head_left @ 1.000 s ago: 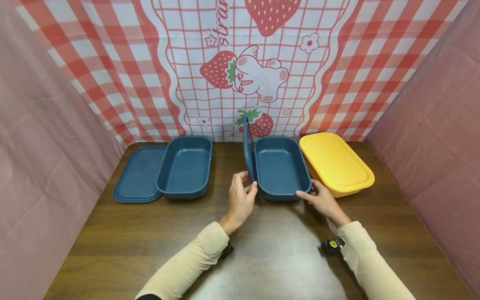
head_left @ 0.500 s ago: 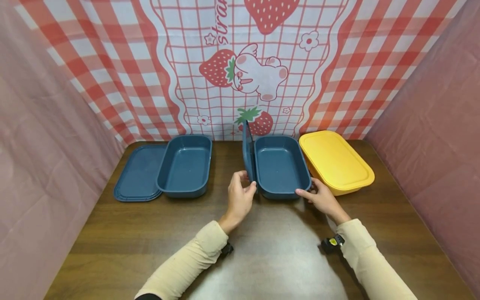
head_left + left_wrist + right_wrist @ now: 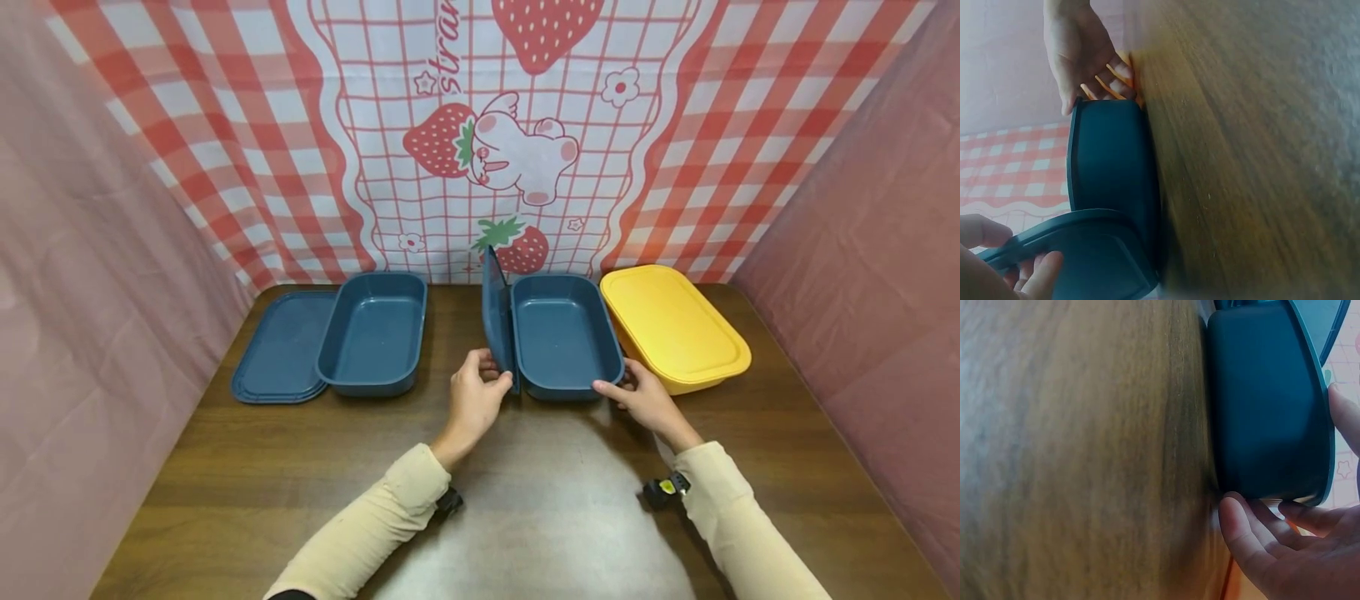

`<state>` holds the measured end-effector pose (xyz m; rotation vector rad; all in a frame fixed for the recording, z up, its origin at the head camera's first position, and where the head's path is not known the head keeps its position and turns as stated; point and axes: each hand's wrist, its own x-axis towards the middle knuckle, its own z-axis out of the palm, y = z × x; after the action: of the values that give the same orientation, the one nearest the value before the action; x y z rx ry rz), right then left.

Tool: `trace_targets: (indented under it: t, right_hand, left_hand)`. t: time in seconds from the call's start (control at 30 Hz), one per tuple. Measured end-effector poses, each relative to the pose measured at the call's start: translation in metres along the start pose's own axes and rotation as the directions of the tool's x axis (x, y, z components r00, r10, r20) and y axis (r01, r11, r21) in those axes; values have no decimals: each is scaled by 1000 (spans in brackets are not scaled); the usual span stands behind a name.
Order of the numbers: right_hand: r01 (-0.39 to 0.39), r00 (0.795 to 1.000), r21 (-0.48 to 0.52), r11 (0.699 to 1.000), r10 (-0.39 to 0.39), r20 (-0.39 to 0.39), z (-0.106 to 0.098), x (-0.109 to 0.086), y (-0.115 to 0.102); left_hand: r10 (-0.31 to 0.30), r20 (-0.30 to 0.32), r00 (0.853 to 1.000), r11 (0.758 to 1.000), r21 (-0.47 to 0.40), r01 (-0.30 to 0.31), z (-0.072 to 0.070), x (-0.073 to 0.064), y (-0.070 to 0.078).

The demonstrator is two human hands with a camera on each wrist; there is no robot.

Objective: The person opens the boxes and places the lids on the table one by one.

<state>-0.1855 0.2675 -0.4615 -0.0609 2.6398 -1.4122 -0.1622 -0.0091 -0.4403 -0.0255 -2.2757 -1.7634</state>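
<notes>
A blue lid point(image 3: 497, 315) stands nearly upright on its long edge, leaning slightly left, along the left side of a blue container point(image 3: 561, 333). My left hand point(image 3: 476, 402) pinches the lid's near edge between thumb and fingers, as the left wrist view shows on the lid point(image 3: 1094, 262). At the container's near right corner is my right hand point(image 3: 645, 402), its thumb on the rim and its fingers curled against the outer side wall. In the right wrist view those fingertips touch the low side of the container point(image 3: 1266, 406). No contents show inside the container.
A yellow lidded container point(image 3: 675, 325) sits close on the right. Further left, a second blue container point(image 3: 372, 337) stands uncovered, its side overlapping a flat blue lid point(image 3: 281, 350). All rest on a brown wooden table point(image 3: 300, 500) before a strawberry-print curtain point(image 3: 375, 167).
The upright lid has shifted slightly toward me and tipped a little further left, with my left hand moving along. My right hand and the container stay in place.
</notes>
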Motion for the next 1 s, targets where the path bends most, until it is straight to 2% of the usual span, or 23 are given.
trace_targets:
  t: [0.37, 0.47, 0.6, 0.73, 0.87, 1.0]
  right_hand:
    - [-6, 1000, 6, 1000, 6, 8, 1, -1, -2]
    - [-12, 1000, 1, 1000, 12, 18, -1, -7, -18]
    - [-26, 999, -6, 1000, 26, 24, -1, -8, -22]
    - [-21, 1000, -8, 1000, 21, 14, 1, 0, -5]
    - [-6, 1000, -10, 1000, 7, 5, 1, 1, -1]
    - [2, 1000, -5, 1000, -2, 2, 1, 0, 0]
  left_hand:
    - [-110, 14, 994, 994, 5, 110, -6, -2, 0]
    - [-133, 12, 991, 991, 2, 133, -7, -2, 0]
    - [-156, 9, 988, 988, -10, 156, -7, -2, -2]
    - [-194, 14, 981, 978, -78, 194, -8, -3, -5]
    - [-213, 4, 977, 962, -175, 211, -9, -5, -4]
    - [-261, 0, 965, 944, -208, 255, -9, -5, -3]
